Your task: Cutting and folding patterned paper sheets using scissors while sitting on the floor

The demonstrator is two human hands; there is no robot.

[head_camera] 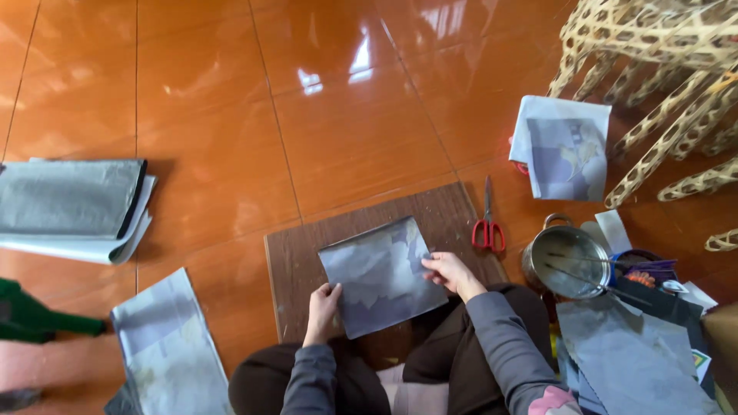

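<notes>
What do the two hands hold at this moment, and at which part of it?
Both hold the grey square paper sheet lying on the brown wooden board: the left hand grips its lower-left edge, the right hand its right edge.

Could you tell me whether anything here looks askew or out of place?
Only slightly: the grey paper sheet held by the left hand and right hand lies rotated against the brown board. Nothing looks spilled or damaged.
</notes>
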